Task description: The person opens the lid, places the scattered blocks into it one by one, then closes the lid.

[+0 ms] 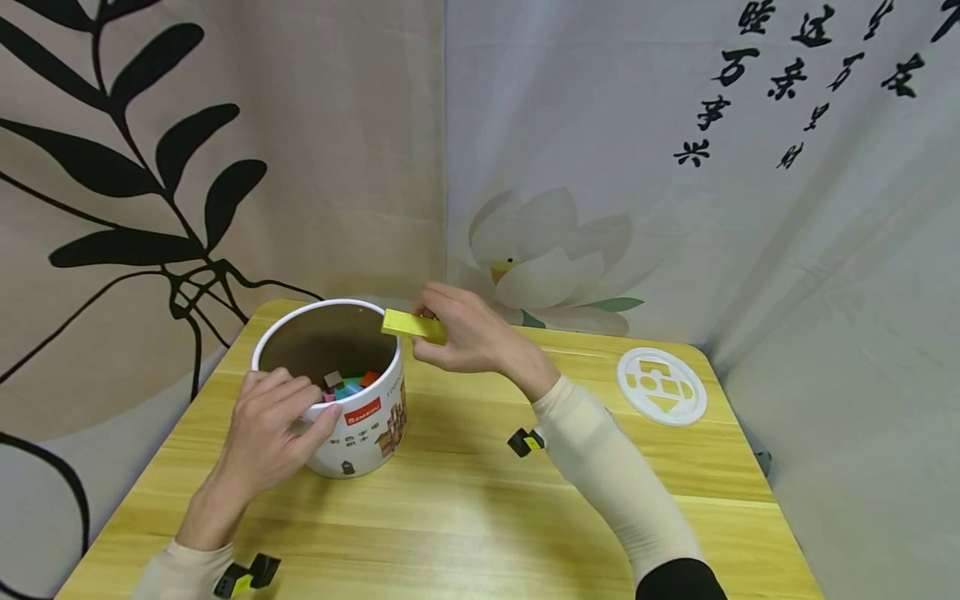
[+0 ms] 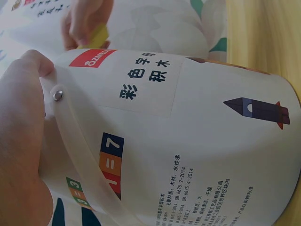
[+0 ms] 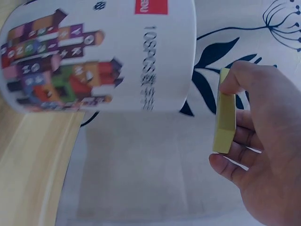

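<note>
A white printed bucket stands at the left of the table, its mouth open and several coloured blocks lying inside. My left hand grips the near rim, fingers over the edge and thumb on the outer wall. Just off the bucket's right rim, my right hand pinches a long yellow block, one end of which overlaps the rim in the head view. The right wrist view shows the yellow block between thumb and fingers, beside the bucket. A pale strap handle hangs along the bucket's side.
A white round lid with shaped cut-outs lies at the right rear of the wooden table. Printed cloth hangs behind the table and along its sides.
</note>
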`<state>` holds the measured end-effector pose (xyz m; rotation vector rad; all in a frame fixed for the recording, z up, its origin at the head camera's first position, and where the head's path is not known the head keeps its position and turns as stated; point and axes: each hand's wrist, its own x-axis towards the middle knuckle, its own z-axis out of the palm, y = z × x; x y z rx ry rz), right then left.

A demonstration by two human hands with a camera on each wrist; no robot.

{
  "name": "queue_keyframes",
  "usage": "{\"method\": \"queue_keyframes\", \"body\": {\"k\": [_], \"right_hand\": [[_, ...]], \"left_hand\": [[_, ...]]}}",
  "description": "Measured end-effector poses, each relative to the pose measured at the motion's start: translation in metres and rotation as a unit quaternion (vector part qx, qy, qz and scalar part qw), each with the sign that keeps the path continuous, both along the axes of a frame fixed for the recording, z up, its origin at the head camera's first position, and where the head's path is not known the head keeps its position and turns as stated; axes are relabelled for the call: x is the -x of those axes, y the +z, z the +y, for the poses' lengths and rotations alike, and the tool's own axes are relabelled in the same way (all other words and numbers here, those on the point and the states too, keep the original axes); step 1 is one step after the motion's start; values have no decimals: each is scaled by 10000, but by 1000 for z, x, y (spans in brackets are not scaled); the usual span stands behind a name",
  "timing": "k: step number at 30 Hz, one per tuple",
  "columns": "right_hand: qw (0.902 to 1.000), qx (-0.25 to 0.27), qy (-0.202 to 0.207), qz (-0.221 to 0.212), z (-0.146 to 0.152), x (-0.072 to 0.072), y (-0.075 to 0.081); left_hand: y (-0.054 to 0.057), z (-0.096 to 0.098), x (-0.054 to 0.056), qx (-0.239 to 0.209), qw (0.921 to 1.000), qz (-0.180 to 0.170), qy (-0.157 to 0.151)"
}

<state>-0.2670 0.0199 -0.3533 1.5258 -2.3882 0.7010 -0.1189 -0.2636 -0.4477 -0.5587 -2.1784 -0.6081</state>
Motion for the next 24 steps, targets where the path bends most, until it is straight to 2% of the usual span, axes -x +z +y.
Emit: {"method": "queue_keyframes", "body": {"k": [10, 15, 21, 24], "right_hand": [[9991, -337, 264, 47, -45, -8, 14], [9980, -525, 327, -133, -65, -9, 13], [9964, -732, 354, -238, -84, -10, 9], [9958, -793, 371, -266, -89, -11, 7]], "left_hand": [[0, 0, 1, 42, 10000, -1, -32], [1, -2, 0, 107, 9999, -106, -12], [0, -1, 0, 95, 9999, 101, -87], [0, -1, 0, 130, 9999, 61, -75]]}}
